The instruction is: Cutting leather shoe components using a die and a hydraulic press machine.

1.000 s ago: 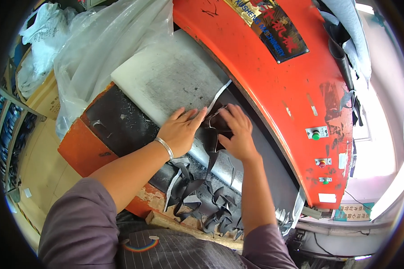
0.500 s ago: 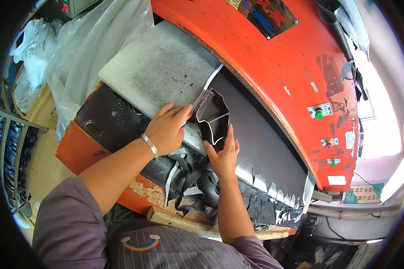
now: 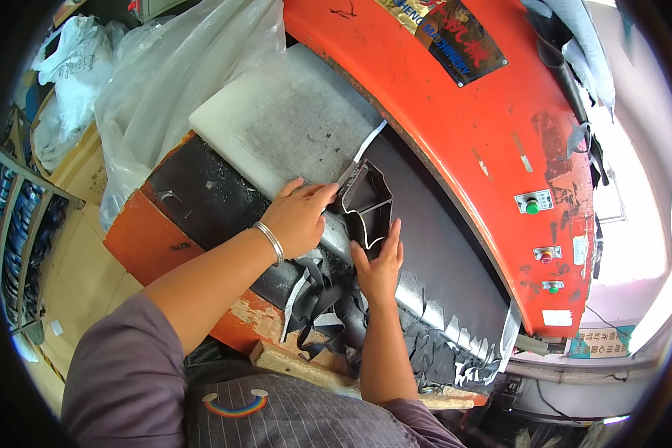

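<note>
A dark metal cutting die (image 3: 370,207), an angular open frame with a crossbar inside, stands on a black sheet (image 3: 448,254) near the sheet's left end. My left hand (image 3: 297,222), with a silver bangle at the wrist, grips the die's left wall; its fingertips are partly hidden there. Thumb and fingers of my right hand (image 3: 379,270) hold the die's near end from both sides. The sheet lies over a pale cutting board (image 3: 291,104), whose worn surface shows at the left. Its near edge is ragged with cut notches.
An orange press machine (image 3: 455,127) with a green button (image 3: 532,207) rises behind the sheet. Black offcut strips (image 3: 325,299) hang at the near edge, above a wooden bar (image 3: 299,367). Clear plastic sheeting (image 3: 172,89) and a white bag (image 3: 78,56) are at the left.
The whole view has shifted slightly, so everything appears a little lower and farther right. Both hands keep their hold, and the die shows no clear movement on the sheet.
</note>
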Demonstrator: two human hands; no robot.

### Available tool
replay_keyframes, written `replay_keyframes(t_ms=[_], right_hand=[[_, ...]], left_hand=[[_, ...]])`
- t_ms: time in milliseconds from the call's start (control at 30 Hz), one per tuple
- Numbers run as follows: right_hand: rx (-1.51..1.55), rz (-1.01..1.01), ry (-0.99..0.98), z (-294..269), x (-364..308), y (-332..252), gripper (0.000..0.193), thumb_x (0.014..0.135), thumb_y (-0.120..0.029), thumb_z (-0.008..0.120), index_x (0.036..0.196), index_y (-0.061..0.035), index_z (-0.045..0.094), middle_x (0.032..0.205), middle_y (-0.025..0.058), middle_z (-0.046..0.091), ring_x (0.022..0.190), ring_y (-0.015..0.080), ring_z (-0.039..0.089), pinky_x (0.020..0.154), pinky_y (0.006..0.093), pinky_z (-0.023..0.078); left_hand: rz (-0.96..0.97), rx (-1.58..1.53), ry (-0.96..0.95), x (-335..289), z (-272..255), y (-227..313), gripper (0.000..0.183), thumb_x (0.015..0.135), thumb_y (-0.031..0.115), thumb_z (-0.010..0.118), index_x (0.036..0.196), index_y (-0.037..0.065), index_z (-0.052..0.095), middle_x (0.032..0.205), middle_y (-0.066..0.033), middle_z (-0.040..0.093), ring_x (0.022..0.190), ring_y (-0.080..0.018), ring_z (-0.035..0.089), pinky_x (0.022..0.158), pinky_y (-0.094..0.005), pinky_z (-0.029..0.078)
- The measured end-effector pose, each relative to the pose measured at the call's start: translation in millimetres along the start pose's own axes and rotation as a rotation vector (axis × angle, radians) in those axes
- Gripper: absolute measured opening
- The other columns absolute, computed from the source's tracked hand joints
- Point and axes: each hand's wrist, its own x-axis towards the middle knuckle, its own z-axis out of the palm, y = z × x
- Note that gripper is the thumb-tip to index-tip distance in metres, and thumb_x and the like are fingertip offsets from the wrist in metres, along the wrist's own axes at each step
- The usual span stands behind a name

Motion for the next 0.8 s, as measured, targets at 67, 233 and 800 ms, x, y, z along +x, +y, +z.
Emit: replay_keyframes(t_ms=[67, 233, 800], right_hand=[[0.007, -0.017, 0.027, 2, -1, -1, 0.095, 0.080, -0.035, 0.070, 0.146, 0.0046, 0.013, 0.138, 0.0274, 0.043, 0.131, 0.0322, 0.042, 0.113, 0.0463, 0.013], [-0.015, 0.088, 0.169, 12, -8, -5, 0.100, 0.078, -0.043, 0.072, 0.146, 0.0025, 0.014, 0.125, 0.0242, 0.056, 0.125, 0.0289, 0.050, 0.112, 0.0465, 0.014], [0.045, -0.018, 0.124, -8, 14, 15, 0.101, 0.078, -0.037, 0.067, 0.144, 0.0108, 0.007, 0.135, 0.0113, 0.053, 0.134, 0.0278, 0.037, 0.111, 0.0518, 0.016]], left_hand=[[0.019, 0.081, 0.114, 6, 1, 1, 0.053, 0.083, 0.007, 0.053, 0.134, 0.002, 0.037, 0.124, -0.0080, 0.060, 0.124, -0.0257, 0.046, 0.110, -0.0456, 0.024], [0.046, 0.087, 0.159, 12, 6, -4, 0.053, 0.082, 0.004, 0.052, 0.133, 0.001, 0.037, 0.121, -0.0076, 0.062, 0.121, -0.0270, 0.048, 0.108, -0.0452, 0.027], [0.071, 0.287, 0.237, 28, 18, 10, 0.047, 0.083, 0.006, 0.052, 0.129, 0.002, 0.042, 0.121, -0.0086, 0.063, 0.119, -0.0279, 0.052, 0.108, -0.0447, 0.028]])
